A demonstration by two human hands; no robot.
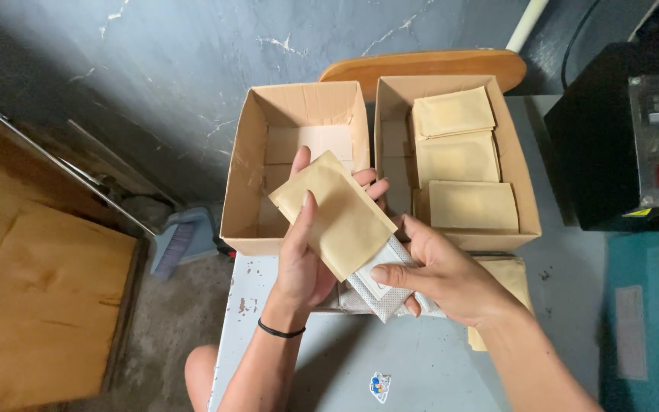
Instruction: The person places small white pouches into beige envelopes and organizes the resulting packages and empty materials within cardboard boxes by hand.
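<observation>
While held, flat kraft envelope (341,214), white textured sachet (381,294)

Two open brown cardboard boxes (239,183) side by side ahead of me on pale blue table (421,366); right box (524,206) holds flat tan paper pouches (473,204). Black machine with red button (634,137) at my right. Blue hand brush (181,240) on floor, wooden board (40,305) beside it.

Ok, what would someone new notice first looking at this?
Dead centre, the left hand holds a tan paper pouch while the right hand pinches a white sachet at its open end. Behind them sit two cardboard boxes: the right box holds tan pouches, the left box looks nearly bare.
</observation>
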